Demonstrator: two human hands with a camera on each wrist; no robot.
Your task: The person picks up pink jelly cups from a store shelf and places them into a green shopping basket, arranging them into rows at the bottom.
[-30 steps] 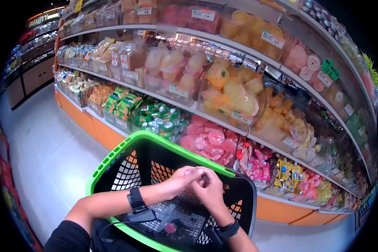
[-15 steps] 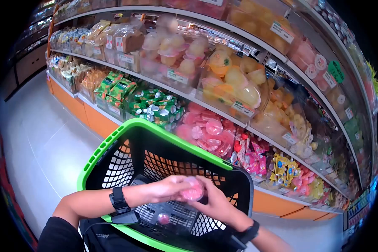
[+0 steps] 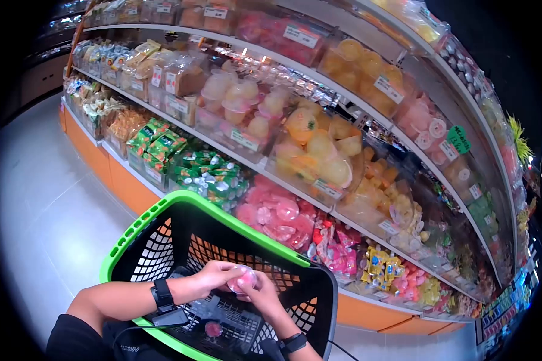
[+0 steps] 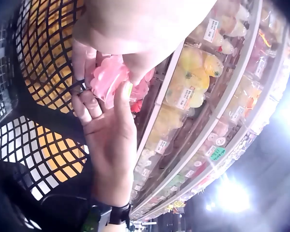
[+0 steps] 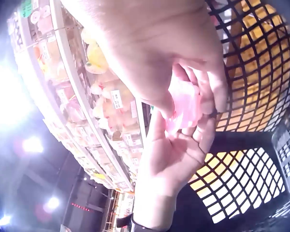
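Over the black basket [image 3: 323, 283] with its green rim, both hands hold a pink jelly cup [image 3: 242, 280] between them. My left hand [image 3: 213, 277] pinches it from the left, thumb and fingers at its edge. From the other side my right hand [image 3: 264, 298] grips it. The left wrist view shows the cup's scalloped pink side [image 4: 108, 79] between the two hands. In the right wrist view the pink cup [image 5: 183, 104] is partly covered by fingers. A second round pink cup [image 3: 213, 328] lies on the basket's floor.
Beyond the basket, curved store shelves [image 3: 295, 192] carry clear bins of jellies and wrapped snacks. A bin of pink jelly cups [image 3: 277, 210] is right behind the rim, with green packets [image 3: 205, 174] to its left. Pale tiled floor [image 3: 48, 180] lies at left.
The jelly cup, hidden by my hands at first, now shows between my fingers. Both hands have shifted left in the view and turned it; the basket also appears further left.
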